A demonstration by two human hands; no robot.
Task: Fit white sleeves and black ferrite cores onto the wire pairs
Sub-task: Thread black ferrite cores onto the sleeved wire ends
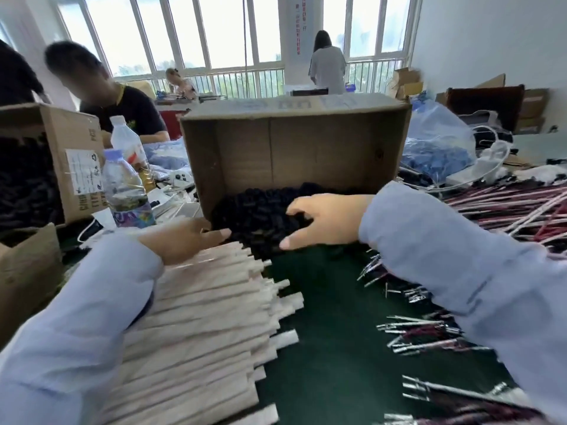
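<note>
Hands at ferrite cores (254, 210)
Right hand (325, 219) clawed them, left hand (184, 237) lay flat; raking could scatter cores over sleeves (208, 302).

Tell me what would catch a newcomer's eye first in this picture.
The right hand digs into a heap of black ferrite cores spilling from a tipped cardboard box at centre, the left hand beside it. White sleeves lie stacked at lower left; metal-tipped wire pairs are strewn at right.
</note>
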